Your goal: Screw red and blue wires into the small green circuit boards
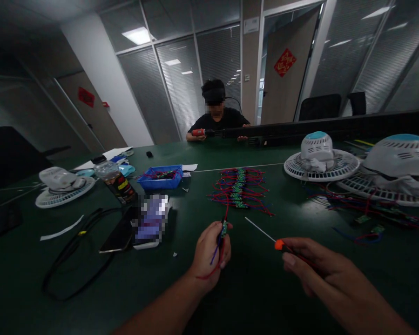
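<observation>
Near the middle of the table, my left hand [209,253] is closed around a small green circuit board [224,229] with red and blue wires trailing from it. To its right, my right hand [317,267] grips a screwdriver [279,244] with an orange-and-dark handle. The thin metal shaft points up and left, its tip apart from the board. Beyond both hands lies a column of several similar wired circuit boards [238,188], their red and blue leads spread out to both sides.
A blue tray [160,181] holds more wired boards. Left are a bottle [117,181], a phone [118,232], a black cable [52,265] and a white fan part [64,184]. White fan housings [317,156] and loose wires [349,202] lie right. Across the table sits a person [214,118].
</observation>
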### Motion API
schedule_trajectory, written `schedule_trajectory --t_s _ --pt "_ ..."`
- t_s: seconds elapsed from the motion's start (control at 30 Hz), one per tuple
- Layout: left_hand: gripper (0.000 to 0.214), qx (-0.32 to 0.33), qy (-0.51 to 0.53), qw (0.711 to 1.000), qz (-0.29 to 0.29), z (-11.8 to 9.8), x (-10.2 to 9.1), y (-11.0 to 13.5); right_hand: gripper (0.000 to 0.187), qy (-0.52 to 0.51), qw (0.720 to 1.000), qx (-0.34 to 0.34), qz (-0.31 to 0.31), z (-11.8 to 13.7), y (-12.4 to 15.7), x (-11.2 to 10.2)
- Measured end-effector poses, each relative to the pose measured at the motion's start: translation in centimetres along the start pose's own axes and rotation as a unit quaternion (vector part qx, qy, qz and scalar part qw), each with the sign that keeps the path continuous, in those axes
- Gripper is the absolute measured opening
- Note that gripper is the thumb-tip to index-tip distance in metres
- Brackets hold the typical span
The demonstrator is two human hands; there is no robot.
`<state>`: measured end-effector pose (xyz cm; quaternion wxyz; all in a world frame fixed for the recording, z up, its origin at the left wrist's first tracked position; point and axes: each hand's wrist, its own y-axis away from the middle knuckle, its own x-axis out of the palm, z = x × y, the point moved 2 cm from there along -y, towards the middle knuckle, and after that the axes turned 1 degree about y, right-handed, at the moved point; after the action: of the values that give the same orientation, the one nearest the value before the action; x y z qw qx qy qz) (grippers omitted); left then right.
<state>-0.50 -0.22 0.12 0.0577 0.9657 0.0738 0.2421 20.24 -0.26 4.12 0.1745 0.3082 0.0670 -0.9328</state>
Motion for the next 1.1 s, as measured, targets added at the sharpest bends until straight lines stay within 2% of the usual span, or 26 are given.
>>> schedule_trajectory --t_s 0.17,0.47,1.0,1.1 --pt "0.037 -0.028 0.044 0.997 0.056 -0.2 0.1 -0.2 0.032 0.061 0.995 -0.061 -0.046 0.1 0.3 0.1" --pt "0.037 -0.066 0.000 0.992 0.112 0.7 0.3 -0.3 0.029 0.102 0.988 -0.102 -0.050 0.6 1.3 1.1" --pt "0.034 -0.058 -0.022 0.993 0.100 0.6 0.4 -0.2 0.026 0.082 0.992 -0.086 -0.037 0.6 1.3 1.3" --pt "0.034 -0.047 -0.051 0.994 0.090 0.7 0.3 -0.1 0.028 0.067 0.996 -0.060 -0.005 0.8 1.1 1.1"
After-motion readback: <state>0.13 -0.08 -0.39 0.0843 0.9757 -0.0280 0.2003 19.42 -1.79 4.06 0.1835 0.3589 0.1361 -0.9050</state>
